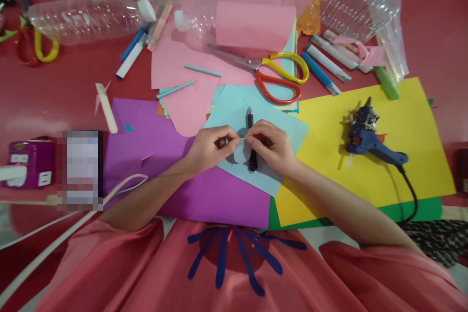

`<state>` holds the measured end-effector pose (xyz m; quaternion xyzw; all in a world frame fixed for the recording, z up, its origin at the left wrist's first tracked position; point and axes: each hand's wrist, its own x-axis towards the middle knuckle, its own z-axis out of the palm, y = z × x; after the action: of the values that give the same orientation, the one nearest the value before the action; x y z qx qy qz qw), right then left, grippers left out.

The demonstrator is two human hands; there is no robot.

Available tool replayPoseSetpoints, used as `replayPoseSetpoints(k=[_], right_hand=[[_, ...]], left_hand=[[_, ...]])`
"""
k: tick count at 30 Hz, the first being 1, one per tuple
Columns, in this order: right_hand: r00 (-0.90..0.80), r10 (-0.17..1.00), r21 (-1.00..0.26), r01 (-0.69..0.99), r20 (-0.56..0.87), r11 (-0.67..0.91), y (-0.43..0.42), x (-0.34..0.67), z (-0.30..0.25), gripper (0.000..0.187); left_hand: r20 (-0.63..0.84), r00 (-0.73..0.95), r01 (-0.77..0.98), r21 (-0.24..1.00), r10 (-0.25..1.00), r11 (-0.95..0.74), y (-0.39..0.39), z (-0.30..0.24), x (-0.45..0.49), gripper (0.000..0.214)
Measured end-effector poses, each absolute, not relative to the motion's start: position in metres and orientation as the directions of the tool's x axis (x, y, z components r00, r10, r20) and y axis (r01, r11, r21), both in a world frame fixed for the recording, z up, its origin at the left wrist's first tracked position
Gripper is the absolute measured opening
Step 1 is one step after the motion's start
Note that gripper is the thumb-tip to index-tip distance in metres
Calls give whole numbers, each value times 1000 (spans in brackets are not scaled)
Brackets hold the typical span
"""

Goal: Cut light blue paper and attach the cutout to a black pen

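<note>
Red tabletop is overlaid with flat purple paper; at frame centre, a small, rounded pale-blue piece is pinched, thumbs against forefingers, by left hand and right hand.

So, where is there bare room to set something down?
Yellow sheet, between the light-blue paper and glue gun; purple sheet, between that paper and the shirt. Crowded: the far side, with bottles, markers and scissors; also around the pen.

Pen on paper, scissors behind, glue gun right
</note>
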<state>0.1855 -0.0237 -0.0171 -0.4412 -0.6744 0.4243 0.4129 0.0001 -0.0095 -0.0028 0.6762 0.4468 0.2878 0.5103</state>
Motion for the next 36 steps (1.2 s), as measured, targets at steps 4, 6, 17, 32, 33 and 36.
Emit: replayPoseSetpoints(k=[4,6,17,32,33,36], right_hand=[[-250,960,-959,215,130,186,-24,185,-17,13],[-202,975,-975,183,91,129,-23,186,-16,15],[-346,937,-986,140,40,94,-20,188,-11,47],[-357,928,-992,101,-106,-75,-18,190,-12,48],[-354,929,-993,92,-108,-80,-18,190,-11,48],[-348,930,-992,76,-117,-97,-18,190,-11,51]], left_hand=[[-96,414,281,959,905,-27,-9,1,0,17],[-82,383,258,966,920,-21,-8,2,0,17],[-192,336,112,980,922,163,-3,-3,-3,28],[63,414,24,997,908,-80,-8,-18,-7,26],[63,426,15,997,903,-77,-8,-18,-7,26],[70,430,4,997,900,-80,-8,-18,-7,25]])
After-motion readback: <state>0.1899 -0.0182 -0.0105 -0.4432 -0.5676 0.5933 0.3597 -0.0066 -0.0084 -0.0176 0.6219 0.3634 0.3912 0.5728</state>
